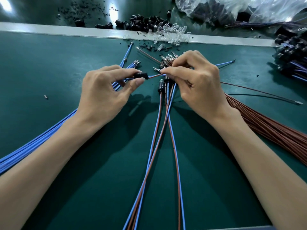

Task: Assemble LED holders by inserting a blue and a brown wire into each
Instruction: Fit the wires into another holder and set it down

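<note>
My left hand [106,90] pinches a black LED holder [140,75] between thumb and forefinger, above the green counter [49,67]. My right hand [197,80], close beside it, pinches a blue and brown wire pair [156,75] that runs into the holder's right end.

Forearms angled inward, backs of hands up. Left hand [106,90] thumb+index pinching black holder [140,75]; right hand [197,83] curled, pinching wire pair [156,76].

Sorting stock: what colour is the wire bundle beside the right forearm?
The wire bundle is reddish brown; head view shows it best.
</note>
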A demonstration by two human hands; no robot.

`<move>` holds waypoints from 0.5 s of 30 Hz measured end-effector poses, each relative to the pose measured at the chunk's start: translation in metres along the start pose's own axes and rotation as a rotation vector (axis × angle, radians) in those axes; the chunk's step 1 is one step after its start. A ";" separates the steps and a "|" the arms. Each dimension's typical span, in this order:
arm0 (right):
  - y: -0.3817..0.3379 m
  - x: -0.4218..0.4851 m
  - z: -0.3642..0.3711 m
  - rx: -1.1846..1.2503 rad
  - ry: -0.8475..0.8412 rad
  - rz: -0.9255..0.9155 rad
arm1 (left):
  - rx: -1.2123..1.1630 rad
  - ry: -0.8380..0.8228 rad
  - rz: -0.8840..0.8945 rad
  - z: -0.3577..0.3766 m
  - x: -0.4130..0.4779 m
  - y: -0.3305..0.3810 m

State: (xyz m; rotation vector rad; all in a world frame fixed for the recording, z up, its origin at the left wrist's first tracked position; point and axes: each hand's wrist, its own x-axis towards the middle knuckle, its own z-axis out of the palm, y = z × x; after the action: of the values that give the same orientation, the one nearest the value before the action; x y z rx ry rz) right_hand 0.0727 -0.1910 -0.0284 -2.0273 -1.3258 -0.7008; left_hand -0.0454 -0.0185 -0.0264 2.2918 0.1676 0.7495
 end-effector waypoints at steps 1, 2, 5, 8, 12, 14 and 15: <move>0.000 0.000 0.000 -0.003 0.003 0.004 | 0.003 0.001 0.003 0.000 0.000 0.000; 0.000 0.000 -0.001 -0.005 0.008 0.011 | 0.002 0.003 0.002 0.000 0.000 -0.001; 0.001 0.000 -0.002 -0.007 0.028 0.031 | -0.010 0.014 -0.010 0.000 0.001 -0.001; 0.000 0.000 -0.001 0.009 0.016 0.016 | -0.030 0.014 -0.023 0.000 0.001 -0.001; -0.002 -0.001 0.003 0.031 -0.010 -0.022 | -0.051 -0.014 -0.023 0.000 0.001 0.000; -0.003 -0.001 0.004 0.045 -0.021 -0.030 | -0.076 -0.033 -0.032 0.001 0.001 0.000; -0.003 -0.002 0.004 0.057 -0.025 -0.028 | -0.086 -0.041 -0.038 0.001 0.001 0.000</move>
State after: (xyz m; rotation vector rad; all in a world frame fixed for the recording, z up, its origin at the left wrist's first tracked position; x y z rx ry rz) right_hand 0.0699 -0.1880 -0.0317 -1.9822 -1.3754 -0.6452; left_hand -0.0439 -0.0182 -0.0266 2.2147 0.1571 0.6772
